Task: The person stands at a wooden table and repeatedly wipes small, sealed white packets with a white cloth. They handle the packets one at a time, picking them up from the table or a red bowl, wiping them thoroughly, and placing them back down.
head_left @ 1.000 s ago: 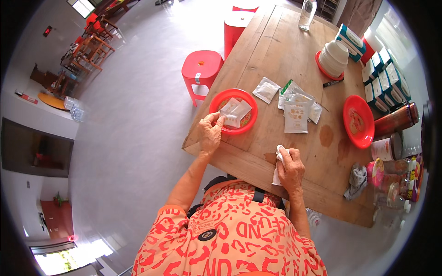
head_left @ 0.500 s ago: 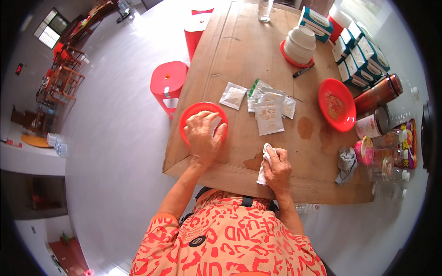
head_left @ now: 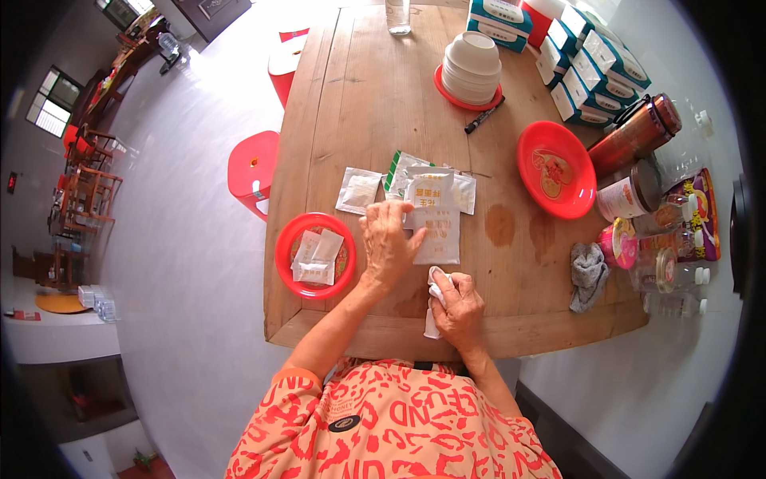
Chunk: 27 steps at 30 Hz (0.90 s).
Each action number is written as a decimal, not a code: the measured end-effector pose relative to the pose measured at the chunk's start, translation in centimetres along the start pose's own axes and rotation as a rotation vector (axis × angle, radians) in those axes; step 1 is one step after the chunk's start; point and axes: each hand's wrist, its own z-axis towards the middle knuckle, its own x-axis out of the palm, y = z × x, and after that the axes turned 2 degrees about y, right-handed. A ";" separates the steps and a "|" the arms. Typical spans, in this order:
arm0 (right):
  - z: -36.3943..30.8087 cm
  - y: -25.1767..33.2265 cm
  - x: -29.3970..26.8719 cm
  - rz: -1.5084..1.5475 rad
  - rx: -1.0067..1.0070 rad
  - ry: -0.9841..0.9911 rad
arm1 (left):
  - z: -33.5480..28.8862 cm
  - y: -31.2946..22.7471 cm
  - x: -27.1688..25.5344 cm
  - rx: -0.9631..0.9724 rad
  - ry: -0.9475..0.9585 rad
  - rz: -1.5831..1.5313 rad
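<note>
My left hand (head_left: 388, 246) hovers over the left edge of a small pile of sachets, fingers apart and nothing visible in it. Its thumb overlaps a white sachet (head_left: 437, 239); whether they touch I cannot tell. A white and green sachet (head_left: 396, 180) lies partly under the others, and another white sachet (head_left: 359, 190) is just left of them. To the left, a red plate (head_left: 349, 271) holds small white packets (head_left: 317, 257). My right hand (head_left: 461, 310) is closed on a crumpled white tissue (head_left: 433, 315), low over the table's near side.
On the wooden table (head_left: 351, 96) are a red oval tray (head_left: 533, 152), stacked white bowls (head_left: 471, 76), a black marker (head_left: 483, 116) and a grey cloth (head_left: 589, 275). Tissue packs (head_left: 598, 80), a copper-coloured flask (head_left: 634, 137) and jars line the right. A red stool (head_left: 251, 168) stands left.
My left hand has left the red plate and moved right to the sachets, uncovering the packets in the plate. The right hand still grips the tissue. The whole view has shifted.
</note>
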 end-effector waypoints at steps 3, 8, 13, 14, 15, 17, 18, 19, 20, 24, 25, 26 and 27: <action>0.1 0.0 -0.1 -0.004 -0.002 0.009 | -1.2 -0.2 1.0 0.044 0.056 -0.157; 0.2 0.0 -0.2 0.003 0.002 0.012 | -1.2 -0.4 1.9 0.029 -0.086 -0.359; 0.2 0.1 -0.2 0.006 0.015 0.019 | 0.7 0.9 1.7 -0.005 -0.102 0.066; 0.3 0.0 -0.2 0.006 0.017 0.022 | 0.9 0.9 1.9 -0.014 -0.084 0.070; 0.3 0.1 -0.2 0.006 0.020 0.024 | 1.0 0.9 2.0 -0.023 -0.067 0.073; 0.4 0.1 -0.2 0.006 0.020 0.025 | 0.8 0.6 2.3 -0.108 -0.022 -0.077; 0.4 0.1 -0.3 0.006 0.018 0.023 | 0.7 0.3 2.4 -0.149 0.000 -0.152; 0.4 0.2 -0.3 0.006 0.015 0.022 | 0.7 0.1 2.4 -0.209 0.031 -0.231; 0.5 0.1 -0.3 0.008 0.014 0.019 | 0.7 -0.3 2.1 -0.268 0.063 -0.311; 0.4 0.1 0.0 0.034 0.022 -0.002 | 0.3 -1.0 2.1 -0.397 0.027 -0.686; 0.3 0.0 0.0 0.045 0.027 -0.008 | 0.1 -0.9 2.1 -0.416 0.029 -0.768; 0.3 0.0 0.1 0.035 0.029 -0.006 | -0.1 -0.7 2.1 -0.435 0.029 -0.851; 0.2 0.0 0.1 0.026 0.030 -0.004 | -0.3 -0.4 2.0 -0.453 0.027 -0.934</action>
